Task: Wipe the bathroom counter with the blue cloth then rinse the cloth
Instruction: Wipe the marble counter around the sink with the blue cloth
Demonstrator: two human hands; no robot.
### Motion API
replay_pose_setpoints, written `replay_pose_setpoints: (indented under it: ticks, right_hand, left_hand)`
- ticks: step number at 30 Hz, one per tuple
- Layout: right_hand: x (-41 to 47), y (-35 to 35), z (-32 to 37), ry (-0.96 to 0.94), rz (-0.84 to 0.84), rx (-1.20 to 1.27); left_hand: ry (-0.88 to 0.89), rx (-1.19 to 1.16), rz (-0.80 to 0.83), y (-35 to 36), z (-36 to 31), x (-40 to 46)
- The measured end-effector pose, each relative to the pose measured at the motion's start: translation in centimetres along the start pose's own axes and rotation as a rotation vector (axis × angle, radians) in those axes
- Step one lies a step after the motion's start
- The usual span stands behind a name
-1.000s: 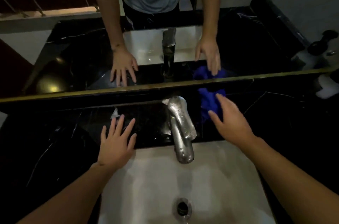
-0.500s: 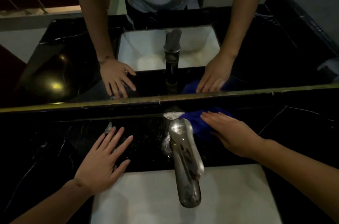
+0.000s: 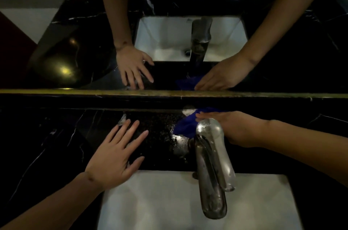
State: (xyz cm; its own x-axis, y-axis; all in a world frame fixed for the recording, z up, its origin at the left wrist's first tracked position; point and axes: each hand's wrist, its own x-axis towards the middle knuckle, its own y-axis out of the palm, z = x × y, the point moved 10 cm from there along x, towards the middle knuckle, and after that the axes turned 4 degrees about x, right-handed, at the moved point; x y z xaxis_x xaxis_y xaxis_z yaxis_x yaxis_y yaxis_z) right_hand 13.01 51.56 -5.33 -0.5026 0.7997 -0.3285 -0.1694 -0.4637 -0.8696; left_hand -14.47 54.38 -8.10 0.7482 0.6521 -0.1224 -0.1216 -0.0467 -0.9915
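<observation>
Nearest the viewer lies the white rectangular ceramic basin [image 3: 150, 201], dry-looking, with no water running from the tall brushed-steel tap [image 3: 212, 163] that rises at its rear edge. Just beyond, on the black white-veined marble counter [image 3: 56, 145], the left hand [image 3: 114, 160] rests palm down, fingers spread and flat, gripping nothing; it serves as a brace. Right of the tap, the right hand [image 3: 239, 128] presses flat, fingers extended and together, upon the crumpled bright-blue cloth [image 3: 186, 124], which lies on the counter behind the tap base, against the raised back ledge below the gold-edged wall mirror [image 3: 75, 91]. Compared with a second ago, the cloth has travelled leftward from the open counter right of the tap to the strip behind it, and the hand has flattened over it. Water beads [image 3: 177, 137] glisten just left of the tap base. Judged from this, wiping is under way around the tap; the left counter appears not yet covered, and rinsing remains to be done.
</observation>
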Motion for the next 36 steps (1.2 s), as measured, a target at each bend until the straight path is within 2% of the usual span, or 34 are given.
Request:
replay_pose_setpoints:
  ticks: [11, 19, 25, 27, 30, 32, 34, 36]
  right_hand:
    - [2.4, -1.0, 1.3, -0.091, 0.165, 0.02]
    - [4.6, -0.4, 1.3, -0.147, 0.377, 0.026]
    - [10.6, 0.3, 6.4, -0.247, 0.439, -0.052]
    - [12.4, 0.1, 8.5, -0.27, 0.469, -0.065]
    - [13.2, -0.1, 10.5, -0.286, 0.543, -0.13]
    - [12.7, -1.0, 12.1, -0.267, 0.579, -0.204]
    - [12.2, -2.0, 13.8, -0.2, 0.536, -0.221]
    - [11.7, -2.7, 15.4, -0.099, 0.488, -0.246]
  left_hand:
    - [-0.01, -0.023, 0.0, -0.4, 0.0, -0.1]
    - [-0.003, 0.013, -0.011, -0.3, -0.1, -0.1]
    - [-0.05, -0.075, -0.092, -0.9, 0.4, 0.2]
    - [-0.134, -0.217, -0.211, -1.9, 1.5, -0.2]
    - [-0.363, -0.528, -0.375, -2.9, 4.6, -1.8]
    - [-0.463, -0.689, -0.394, -3.2, 5.6, -2.4]
    - [-0.545, -0.812, -0.393, -3.0, 6.3, -3.5]
    - [-0.578, -0.81, -0.342, -2.5, 6.9, -5.5]
